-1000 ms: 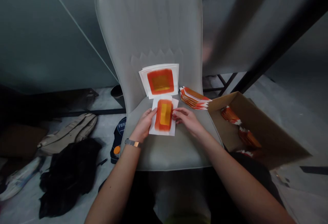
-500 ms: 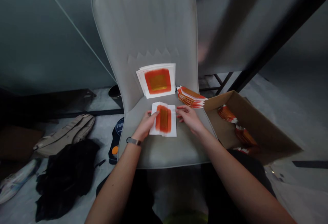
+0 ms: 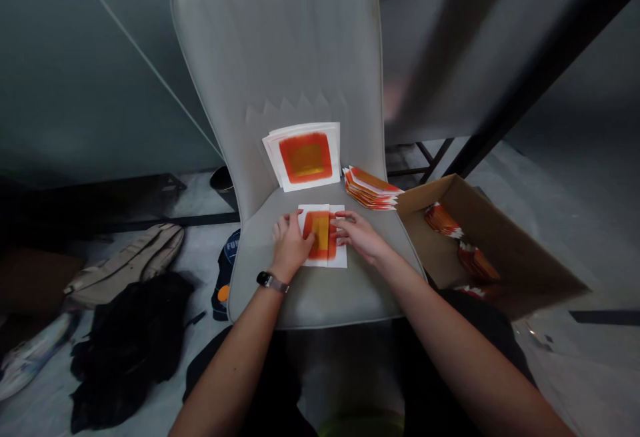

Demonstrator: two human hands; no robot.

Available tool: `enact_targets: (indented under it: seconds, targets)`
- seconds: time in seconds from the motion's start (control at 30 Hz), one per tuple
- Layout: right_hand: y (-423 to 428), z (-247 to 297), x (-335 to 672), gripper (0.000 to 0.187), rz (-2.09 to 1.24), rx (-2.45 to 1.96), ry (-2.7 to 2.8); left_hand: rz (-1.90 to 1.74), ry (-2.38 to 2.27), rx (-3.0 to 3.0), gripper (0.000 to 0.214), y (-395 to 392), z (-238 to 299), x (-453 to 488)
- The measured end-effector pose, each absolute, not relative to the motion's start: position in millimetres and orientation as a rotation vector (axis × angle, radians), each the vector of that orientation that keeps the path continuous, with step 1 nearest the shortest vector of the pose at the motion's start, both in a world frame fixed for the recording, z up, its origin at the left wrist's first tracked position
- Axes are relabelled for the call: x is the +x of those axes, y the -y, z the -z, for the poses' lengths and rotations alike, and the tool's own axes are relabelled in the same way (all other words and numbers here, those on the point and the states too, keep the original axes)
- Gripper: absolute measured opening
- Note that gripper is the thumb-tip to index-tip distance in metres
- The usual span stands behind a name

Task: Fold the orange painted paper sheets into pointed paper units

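A white paper sheet (image 3: 321,227) with an orange-red and gold square print lies on the grey chair seat, its left part folded over toward the right. My left hand (image 3: 291,242) rests on the sheet's left side with fingers spread, the thumb on the gold area. At the right part of the paper, my right hand (image 3: 357,234) has its fingers loosely extended over the print. Behind it, a stack of flat printed sheets (image 3: 306,157) leans against the backrest. A pile of folded printed papers (image 3: 371,189) sits at the seat's right edge.
The grey chair (image 3: 310,304) stands in front of me. An open cardboard box (image 3: 525,250) on the right holds several bundles of folded papers (image 3: 477,262). On the floor to the left are a beige backpack (image 3: 130,260), black cloth (image 3: 130,350) and a dark bin (image 3: 223,187).
The sheet's left flap has been folded over and now lies flat. My left hand has turned palm-down onto it, and my right hand has moved slightly left onto the print.
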State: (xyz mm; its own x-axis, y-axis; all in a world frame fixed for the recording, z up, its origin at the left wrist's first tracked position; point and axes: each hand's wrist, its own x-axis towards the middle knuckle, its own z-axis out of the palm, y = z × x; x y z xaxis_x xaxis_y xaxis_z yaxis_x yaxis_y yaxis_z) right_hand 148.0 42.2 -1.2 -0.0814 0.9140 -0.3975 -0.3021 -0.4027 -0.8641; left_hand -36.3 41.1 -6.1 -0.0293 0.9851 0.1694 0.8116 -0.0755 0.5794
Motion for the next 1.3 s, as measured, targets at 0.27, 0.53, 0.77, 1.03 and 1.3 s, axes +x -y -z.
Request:
enact_targets:
  seconds: [0.27,0.53,0.77,1.03,1.3]
  targets:
    - [-35.6,-2.5,148.3,0.026,-1.811,-1.125,0.671,-0.751,-1.658,1.946,0.044,-32.9,10.6,-25.5]
    - [-41.4,1.9,146.5,0.037,-1.646,-1.298,0.873,-0.786,-1.528,1.568,0.011,-46.0,1.1,-45.5]
    - [-45.8,10.6,146.0,0.036,-1.490,-1.282,0.973,-0.917,-1.306,1.292,0.020,-49.6,-3.2,-47.0]
    - [-51.5,15.1,150.7,0.046,-1.320,-1.234,0.927,-1.081,-1.153,1.067,0.040,-45.8,-20.2,-36.3]
    - [-44.3,2.9,149.9,0.054,-1.653,-1.067,0.761,-1.090,-1.110,0.923,0.035,-44.7,-22.2,-36.9]
